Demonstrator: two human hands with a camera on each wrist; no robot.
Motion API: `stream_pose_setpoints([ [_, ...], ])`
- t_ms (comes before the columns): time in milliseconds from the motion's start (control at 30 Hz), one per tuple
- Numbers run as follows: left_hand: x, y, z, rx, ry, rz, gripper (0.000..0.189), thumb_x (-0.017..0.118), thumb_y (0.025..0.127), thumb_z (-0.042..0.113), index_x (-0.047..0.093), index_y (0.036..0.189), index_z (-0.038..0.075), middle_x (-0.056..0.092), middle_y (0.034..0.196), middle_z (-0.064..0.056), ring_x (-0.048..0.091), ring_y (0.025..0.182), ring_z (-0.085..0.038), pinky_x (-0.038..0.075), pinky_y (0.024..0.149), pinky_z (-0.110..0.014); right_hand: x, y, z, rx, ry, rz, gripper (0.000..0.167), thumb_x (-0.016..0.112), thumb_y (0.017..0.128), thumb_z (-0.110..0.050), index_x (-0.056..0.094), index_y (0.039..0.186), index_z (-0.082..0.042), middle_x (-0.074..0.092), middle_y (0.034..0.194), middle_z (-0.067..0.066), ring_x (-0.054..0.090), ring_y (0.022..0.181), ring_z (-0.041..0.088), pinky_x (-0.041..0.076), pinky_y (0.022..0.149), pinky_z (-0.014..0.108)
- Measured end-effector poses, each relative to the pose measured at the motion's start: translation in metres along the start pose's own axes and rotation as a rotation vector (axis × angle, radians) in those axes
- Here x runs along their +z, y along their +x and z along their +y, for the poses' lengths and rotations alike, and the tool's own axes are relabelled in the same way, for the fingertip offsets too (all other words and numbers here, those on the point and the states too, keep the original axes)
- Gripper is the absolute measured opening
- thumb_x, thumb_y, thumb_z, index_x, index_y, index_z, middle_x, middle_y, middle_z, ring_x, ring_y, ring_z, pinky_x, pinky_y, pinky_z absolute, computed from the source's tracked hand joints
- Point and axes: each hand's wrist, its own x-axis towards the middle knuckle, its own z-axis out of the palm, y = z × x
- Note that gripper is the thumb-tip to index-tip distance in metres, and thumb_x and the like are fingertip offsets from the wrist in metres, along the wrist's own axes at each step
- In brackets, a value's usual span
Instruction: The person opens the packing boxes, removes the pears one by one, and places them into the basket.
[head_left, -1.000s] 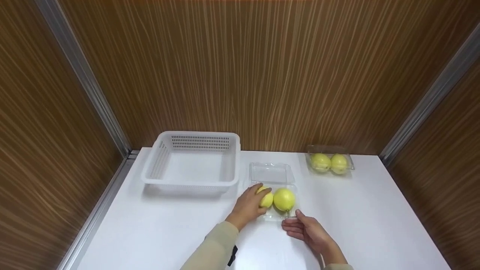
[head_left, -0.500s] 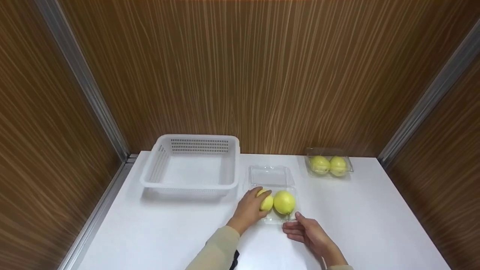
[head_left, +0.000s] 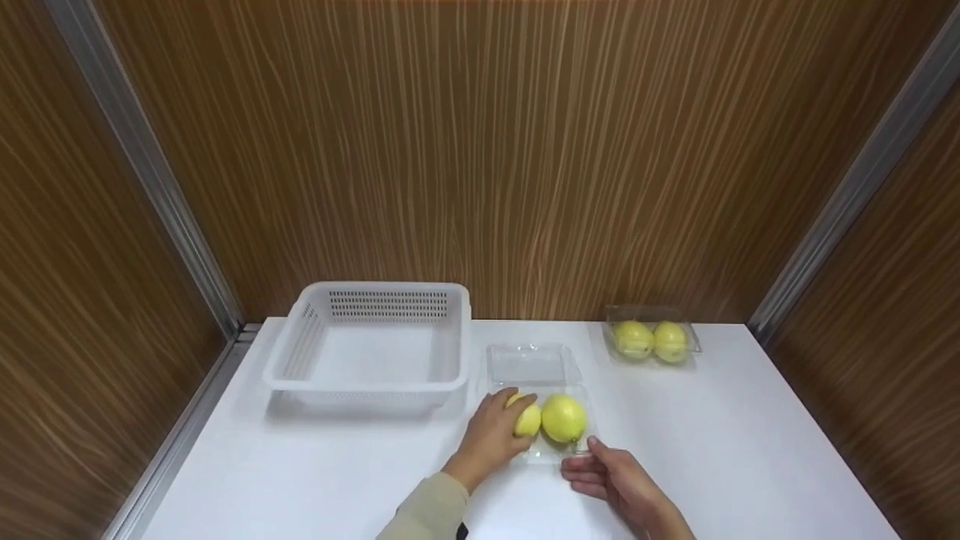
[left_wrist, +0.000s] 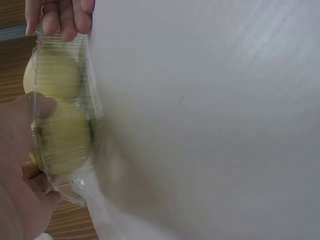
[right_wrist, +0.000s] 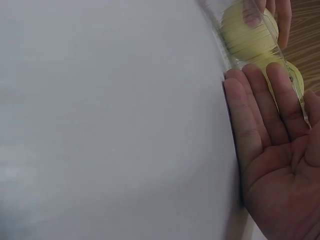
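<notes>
A clear plastic clamshell container (head_left: 544, 454) lies unfolded on the white table, its lid (head_left: 527, 365) tipped back behind it. Two lemons sit side by side in its base. My left hand (head_left: 486, 436) has its fingers and thumb curled over the left lemon (head_left: 529, 421); the right lemon (head_left: 564, 418) is uncovered. At the front right corner of the base, my right hand (head_left: 621, 480) pinches the rim between thumb and fingers. The right wrist view shows these fingers (right_wrist: 255, 100) fairly straight along the ribbed plastic wall. In the left wrist view, both lemons show through that wall.
A white slotted basket (head_left: 367, 387) stands at the back left with nothing in it. At the back right is another clear container (head_left: 694, 347) holding two lemons. Brown wood-grain panels (head_left: 480, 150) enclose the table at the back and sides.
The head view has tilted upward slightly, so everything sits lower in the picture. Both hands keep their hold, and the lemons have not visibly moved in the container.
</notes>
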Motion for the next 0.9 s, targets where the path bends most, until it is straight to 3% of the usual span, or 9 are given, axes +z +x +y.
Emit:
stream_pose_setpoints([
  [167, -0.004, 0.003, 0.001, -0.001, 0.064, -0.037, 0.062, 0.072, 0.085, 0.028, 0.053, 0.144, 0.026, 0.048, 0.145, -0.012, 0.049, 0.131, -0.037, 0.039, 0.112, -0.050, 0.001, 0.002, -0.003, 0.007, -0.034, -0.002, 0.065, 0.045, 0.102, -0.053, 0.065, 0.119, 0.007, 0.071, 0.116, 0.021, 0.070, 0.109, 0.027, 0.056, 0.094, 0.038],
  [333, -0.008, 0.006, 0.004, -0.005, 0.068, -0.087, 0.067, 0.077, 0.085, 0.037, 0.051, 0.147, 0.027, 0.046, 0.146, -0.012, 0.048, 0.130, -0.036, 0.043, 0.108, -0.047, -0.001, 0.002, -0.004, 0.024, -0.025, 0.002, 0.064, 0.045, 0.102, -0.052, 0.065, 0.120, 0.006, 0.071, 0.116, 0.019, 0.070, 0.109, 0.026, 0.056, 0.094, 0.037],
  [600, -0.011, 0.009, 0.011, -0.004, 0.067, -0.046, 0.066, 0.082, 0.078, 0.025, 0.059, 0.140, 0.021, 0.053, 0.137, -0.013, 0.054, 0.121, -0.035, 0.050, 0.100, -0.044, 0.000, 0.000, -0.003, -0.007, 0.000, 0.002, 0.061, 0.046, 0.103, -0.049, 0.066, 0.118, 0.007, 0.071, 0.115, 0.020, 0.070, 0.109, 0.026, 0.056, 0.094, 0.037],
  [900, -0.013, 0.009, 0.007, 0.051, 0.064, -0.018, 0.069, 0.072, 0.079, 0.025, 0.053, 0.145, 0.019, 0.051, 0.143, -0.014, 0.050, 0.130, -0.041, 0.041, 0.111, -0.051, 0.002, -0.001, -0.003, -0.045, 0.005, 0.003, 0.058, 0.044, 0.105, -0.044, 0.066, 0.117, 0.008, 0.071, 0.114, 0.021, 0.070, 0.108, 0.027, 0.056, 0.094, 0.037],
])
